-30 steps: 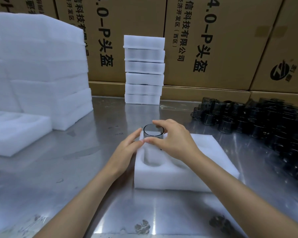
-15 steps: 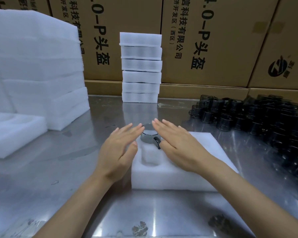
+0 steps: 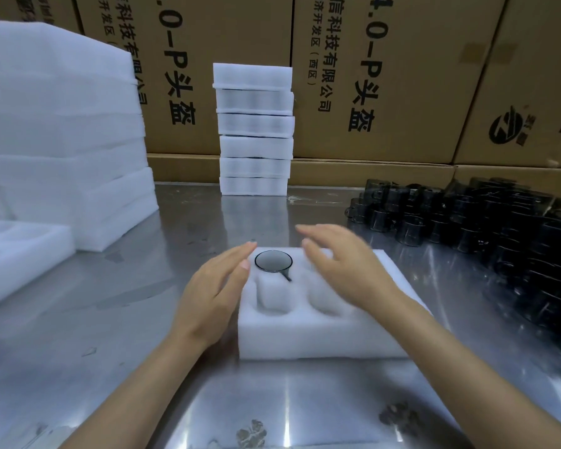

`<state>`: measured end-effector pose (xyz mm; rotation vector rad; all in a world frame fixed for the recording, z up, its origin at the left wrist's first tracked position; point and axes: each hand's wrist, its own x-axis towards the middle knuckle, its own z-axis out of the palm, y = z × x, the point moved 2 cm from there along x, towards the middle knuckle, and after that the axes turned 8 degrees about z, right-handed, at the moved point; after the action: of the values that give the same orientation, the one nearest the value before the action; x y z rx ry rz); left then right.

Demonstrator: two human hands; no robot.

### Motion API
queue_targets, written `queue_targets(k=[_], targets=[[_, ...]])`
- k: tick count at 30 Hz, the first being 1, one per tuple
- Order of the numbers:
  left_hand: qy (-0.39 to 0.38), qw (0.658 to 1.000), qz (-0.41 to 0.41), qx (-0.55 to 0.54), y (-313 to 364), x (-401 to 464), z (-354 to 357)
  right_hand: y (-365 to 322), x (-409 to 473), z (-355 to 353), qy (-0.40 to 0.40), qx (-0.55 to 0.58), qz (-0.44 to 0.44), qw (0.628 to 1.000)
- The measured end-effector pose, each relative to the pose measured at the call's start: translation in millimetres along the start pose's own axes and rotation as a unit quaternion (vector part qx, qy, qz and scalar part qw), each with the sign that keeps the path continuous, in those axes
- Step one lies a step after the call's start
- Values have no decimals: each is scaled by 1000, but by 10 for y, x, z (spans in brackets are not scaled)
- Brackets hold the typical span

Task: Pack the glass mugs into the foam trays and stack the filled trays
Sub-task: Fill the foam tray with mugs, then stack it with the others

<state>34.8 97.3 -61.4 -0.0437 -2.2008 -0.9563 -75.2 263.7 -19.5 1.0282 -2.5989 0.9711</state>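
Note:
A white foam tray (image 3: 308, 338) with several round pockets lies on the steel table in front of me. One dark glass mug (image 3: 273, 261) sits sunk in the far-left pocket, its rim level with the foam and its handle pointing toward the tray's middle. My left hand (image 3: 216, 290) is at the tray's left edge, fingers straight beside the mug. My right hand (image 3: 340, 265) hovers over the tray to the mug's right, fingers relaxed and holding nothing. A stack of filled foam trays (image 3: 255, 131) stands at the back of the table.
Several loose dark glass mugs (image 3: 486, 228) crowd the table's right side. A tall pile of empty foam trays (image 3: 62, 137) fills the left, with one single tray (image 3: 17, 257) in front of it. Cardboard boxes (image 3: 386, 76) wall off the back.
The mug has gone from standing above the tray to fully sunk in its pocket. Both hands pressed down on it, then came off; the right hand has lifted and drifted right.

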Motion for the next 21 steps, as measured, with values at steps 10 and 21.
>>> queue_targets(k=[10, 21], targets=[[-71, 988, -114, -71, -168, 57, 80, 1610, 202, -342, 142, 76, 313, 936], [-83, 978, -140, -129, -174, 78, 75, 1900, 513, -289, 140, -115, 361, 915]])
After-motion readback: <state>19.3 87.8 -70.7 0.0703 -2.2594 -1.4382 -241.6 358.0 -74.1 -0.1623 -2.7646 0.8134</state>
